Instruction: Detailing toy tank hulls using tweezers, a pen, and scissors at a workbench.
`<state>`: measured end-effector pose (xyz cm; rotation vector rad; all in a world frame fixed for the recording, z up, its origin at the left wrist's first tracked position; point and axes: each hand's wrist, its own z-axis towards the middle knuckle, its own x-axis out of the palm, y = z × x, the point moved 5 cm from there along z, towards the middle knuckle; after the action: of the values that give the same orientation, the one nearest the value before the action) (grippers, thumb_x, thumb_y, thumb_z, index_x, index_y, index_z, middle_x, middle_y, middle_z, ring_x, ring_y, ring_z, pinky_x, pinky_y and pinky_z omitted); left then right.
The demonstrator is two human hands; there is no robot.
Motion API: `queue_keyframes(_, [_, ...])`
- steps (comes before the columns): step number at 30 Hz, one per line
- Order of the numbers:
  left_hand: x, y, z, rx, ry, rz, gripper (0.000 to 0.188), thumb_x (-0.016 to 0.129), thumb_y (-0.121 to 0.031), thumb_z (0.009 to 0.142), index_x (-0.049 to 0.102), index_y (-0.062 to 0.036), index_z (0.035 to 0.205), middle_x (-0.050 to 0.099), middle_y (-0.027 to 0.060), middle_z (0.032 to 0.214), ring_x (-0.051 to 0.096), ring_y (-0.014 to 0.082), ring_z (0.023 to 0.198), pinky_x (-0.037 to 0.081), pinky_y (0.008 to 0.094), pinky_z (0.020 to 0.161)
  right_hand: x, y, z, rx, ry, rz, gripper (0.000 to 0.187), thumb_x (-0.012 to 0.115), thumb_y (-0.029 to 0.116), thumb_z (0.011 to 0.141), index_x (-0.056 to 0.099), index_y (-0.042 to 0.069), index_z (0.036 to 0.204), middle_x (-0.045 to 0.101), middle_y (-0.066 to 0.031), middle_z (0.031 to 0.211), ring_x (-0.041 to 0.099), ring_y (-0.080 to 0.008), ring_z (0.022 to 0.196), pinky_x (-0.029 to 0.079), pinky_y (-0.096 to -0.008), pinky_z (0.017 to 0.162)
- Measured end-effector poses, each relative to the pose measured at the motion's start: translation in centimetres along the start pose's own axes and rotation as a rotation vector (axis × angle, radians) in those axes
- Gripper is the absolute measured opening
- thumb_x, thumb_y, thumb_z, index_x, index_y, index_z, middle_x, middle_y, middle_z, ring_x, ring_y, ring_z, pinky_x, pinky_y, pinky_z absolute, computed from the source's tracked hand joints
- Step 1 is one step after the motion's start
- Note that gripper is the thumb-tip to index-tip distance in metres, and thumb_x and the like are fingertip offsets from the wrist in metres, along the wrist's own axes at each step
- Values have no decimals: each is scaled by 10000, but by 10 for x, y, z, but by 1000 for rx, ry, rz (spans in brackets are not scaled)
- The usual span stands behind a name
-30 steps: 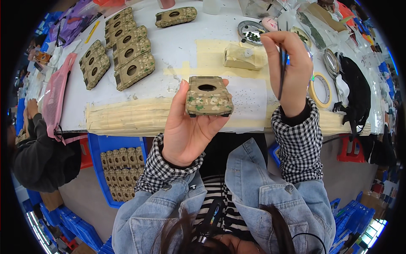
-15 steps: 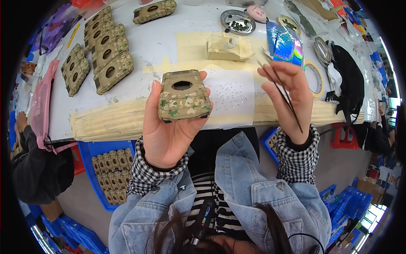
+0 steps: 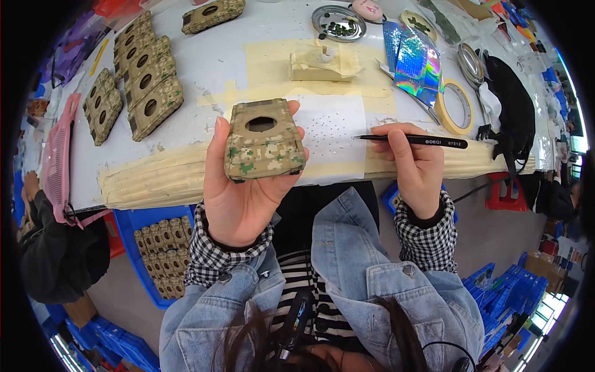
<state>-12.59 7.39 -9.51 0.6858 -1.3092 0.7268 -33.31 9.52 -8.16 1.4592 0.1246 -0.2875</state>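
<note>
My left hand (image 3: 238, 208) cradles a camouflage-patterned box-like casing (image 3: 263, 149) from below, fingers along its far right edge and thumb on its left. A dark rounded hole shows in its upper face. Pinched in my right hand (image 3: 416, 170) is a pair of black tweezers (image 3: 437, 141), lying nearly level with the tips to the left. Those tips hover over or touch a white paper sheet (image 3: 344, 164) sprinkled with tiny dark specks; I cannot tell which. Whether the tips hold a speck is too small to see.
Several similar casings (image 3: 144, 87) lie at the far left, more in a blue crate (image 3: 129, 232) below. A taped block (image 3: 322, 68), metal dish (image 3: 321, 31), shiny iridescent packets (image 3: 415, 65), tape roll (image 3: 466, 118) and black animal figure (image 3: 511, 105) stand beyond. Padding (image 3: 155, 177) lines the table edge.
My right hand has lowered toward the paper, and the tweezers have swung from steeply slanted to nearly level, tips over the specks. The casing stays in my left hand.
</note>
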Motion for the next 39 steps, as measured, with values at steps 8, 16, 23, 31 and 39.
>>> queue_keyframes(8, [-1, 0, 1, 16, -23, 12, 791, 375, -436, 952, -46, 68, 1393, 379, 335, 1246, 478, 391, 1128, 454, 404, 973, -1, -3, 1, -39, 41, -75, 243, 482, 172, 951, 632, -19, 961, 662, -55, 817, 586, -73, 719, 423, -191, 638])
queue_keyframes(16, [-1, 2, 0, 48, -183, 57, 635, 296, -432, 969, 227, 68, 1354, 417, 264, 1273, 535, 373, 1088, 552, 414, 847, 1, -3, 1, -27, 31, -61, 244, 483, 169, 951, 633, -22, 964, 662, -54, 819, 581, -73, 719, 428, -193, 643])
queue_keyframes(23, [-1, 1, -1, 70, -211, 57, 628, 296, -432, 969, 236, 61, 1353, 398, 238, 1306, 532, 365, 1096, 552, 413, 847, 1, -1, 2, -29, 29, -58, 235, 499, 159, 941, 636, -32, 945, 656, -60, 808, 573, -81, 707, 435, -199, 638])
queue_keyframes(31, [-1, 1, 0, 43, -188, 66, 642, 296, -440, 967, 234, 70, 1351, 443, 264, 1246, 547, 367, 1074, 554, 405, 843, 1, -4, 1, -35, 34, -75, 240, 488, 170, 949, 636, -20, 961, 665, -55, 816, 575, -71, 708, 419, -193, 631])
queue_keyframes(39, [-1, 1, -1, 41, -177, 72, 652, 295, -444, 966, 228, 77, 1352, 469, 283, 1202, 558, 366, 1059, 556, 397, 837, 2, -3, 1, -32, 31, -63, 243, 486, 171, 950, 636, -19, 960, 667, -54, 819, 579, -70, 708, 419, -192, 629])
